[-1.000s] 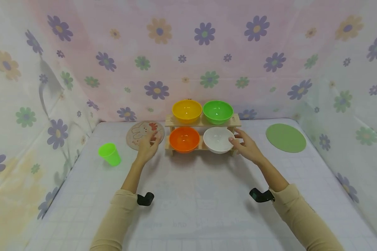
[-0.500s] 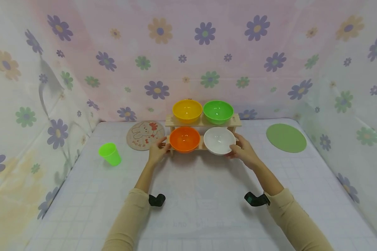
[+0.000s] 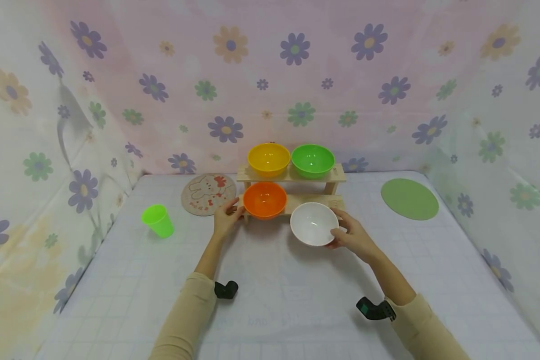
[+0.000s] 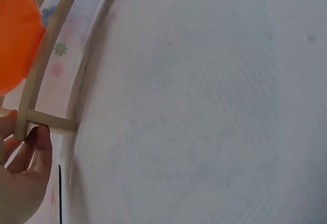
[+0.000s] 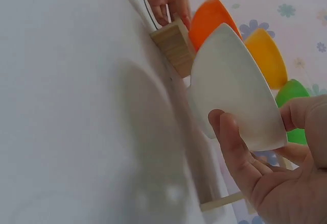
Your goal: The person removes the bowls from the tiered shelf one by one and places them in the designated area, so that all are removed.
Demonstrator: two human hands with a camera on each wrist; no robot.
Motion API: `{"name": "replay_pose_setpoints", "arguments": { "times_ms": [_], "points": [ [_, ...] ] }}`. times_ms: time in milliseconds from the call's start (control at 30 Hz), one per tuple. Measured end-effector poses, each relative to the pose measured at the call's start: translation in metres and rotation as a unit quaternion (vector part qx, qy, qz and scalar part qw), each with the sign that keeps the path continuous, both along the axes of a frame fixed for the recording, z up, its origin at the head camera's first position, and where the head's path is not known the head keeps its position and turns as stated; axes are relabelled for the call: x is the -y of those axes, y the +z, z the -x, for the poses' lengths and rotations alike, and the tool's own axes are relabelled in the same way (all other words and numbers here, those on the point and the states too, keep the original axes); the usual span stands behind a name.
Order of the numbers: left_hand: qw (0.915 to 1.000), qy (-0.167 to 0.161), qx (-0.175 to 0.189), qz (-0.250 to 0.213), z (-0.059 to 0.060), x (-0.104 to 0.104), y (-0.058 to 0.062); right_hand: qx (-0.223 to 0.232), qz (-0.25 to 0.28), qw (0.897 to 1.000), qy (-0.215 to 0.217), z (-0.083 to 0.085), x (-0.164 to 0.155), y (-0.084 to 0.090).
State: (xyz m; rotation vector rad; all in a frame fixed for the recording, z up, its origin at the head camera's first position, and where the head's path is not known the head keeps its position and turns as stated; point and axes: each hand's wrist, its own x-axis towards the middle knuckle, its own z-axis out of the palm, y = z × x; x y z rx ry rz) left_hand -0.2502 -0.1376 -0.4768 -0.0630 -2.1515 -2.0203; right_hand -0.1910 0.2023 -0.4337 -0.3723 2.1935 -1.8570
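My right hand (image 3: 354, 235) pinches the side of a white bowl (image 3: 314, 225), thumb at the rim and fingers underneath. In the right wrist view the bowl (image 5: 235, 86) hangs in front of the rack, above the tablecloth with its shadow below. My left hand (image 3: 227, 220) grips the left end of the lower shelf of a two-tier wooden rack (image 3: 312, 201); the left wrist view shows fingers around the shelf end (image 4: 31, 101). An orange bowl (image 3: 264, 200) sits on the lower shelf's left half. On the upper shelf stand a yellow bowl (image 3: 269, 160) and a green bowl (image 3: 313, 161).
A bright green cup (image 3: 158, 221) stands at the left on the white tablecloth (image 3: 279, 285). Behind the left hand lies a round rabbit-print mat (image 3: 207, 194). A round green mat (image 3: 409, 199) lies at the right. Flowered cloth (image 3: 270, 70) hangs behind and at both sides.
My left hand has come from over the rabbit mat to the rack's left end. My right hand has taken hold of the white bowl and drawn it off the lower shelf toward me.
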Motion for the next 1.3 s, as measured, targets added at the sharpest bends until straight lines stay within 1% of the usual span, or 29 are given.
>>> {"name": "replay_pose_setpoints", "arguments": {
  "times_ms": [167, 233, 333, 467, 700, 833, 867, 933, 967, 1067, 1100, 1133, 1233, 1300],
  "points": [
    [0.9999, 0.003, -0.010, 0.000, 0.000, -0.001, 0.000, 0.004, -0.021, 1.000, 0.016, -0.007, 0.008, -0.012],
    [0.9999, 0.003, -0.015, -0.001, 0.000, -0.001, 0.000, 0.011, -0.020, 0.999, 0.025, -0.008, 0.014, -0.016],
    [0.9998, 0.001, -0.018, -0.006, 0.000, 0.000, -0.001, 0.019, -0.013, 0.999, 0.044, -0.010, 0.024, -0.023],
    [0.9998, -0.003, -0.011, -0.016, -0.001, 0.000, -0.002, 0.014, 0.002, 0.997, 0.075, -0.010, 0.041, -0.030],
    [0.9998, 0.002, -0.009, -0.019, 0.001, 0.000, -0.002, 0.016, 0.016, 0.995, 0.094, -0.007, 0.069, -0.038],
    [0.9989, -0.007, -0.032, -0.034, 0.004, 0.003, -0.010, 0.024, 0.025, 0.994, 0.103, -0.006, 0.082, -0.039],
    [0.9970, -0.022, -0.054, -0.050, 0.011, 0.007, -0.022, 0.023, 0.026, 0.994, 0.107, -0.006, 0.084, -0.039],
    [0.9964, -0.027, -0.060, -0.055, 0.012, 0.009, -0.025, 0.021, 0.028, 0.993, 0.111, -0.005, 0.089, -0.039],
    [0.9965, -0.026, -0.058, -0.055, 0.012, 0.009, -0.026, 0.023, 0.028, 0.993, 0.112, -0.005, 0.092, -0.039],
    [0.9987, -0.015, -0.034, -0.035, 0.009, 0.007, -0.021, 0.025, 0.020, 0.993, 0.111, -0.004, 0.097, -0.040],
    [0.9998, 0.001, -0.007, -0.016, 0.002, 0.004, -0.010, 0.028, 0.018, 0.993, 0.110, -0.004, 0.098, -0.040],
    [0.9999, 0.007, 0.007, -0.009, 0.001, 0.003, -0.008, 0.032, 0.015, 0.993, 0.108, -0.003, 0.100, -0.040],
    [0.9992, 0.013, 0.037, -0.003, -0.001, 0.001, -0.003, 0.042, 0.015, 0.993, 0.108, -0.002, 0.103, -0.040],
    [0.9988, 0.012, 0.047, -0.006, 0.000, 0.001, -0.002, 0.048, 0.018, 0.993, 0.109, -0.002, 0.105, -0.040]
  ]
}}
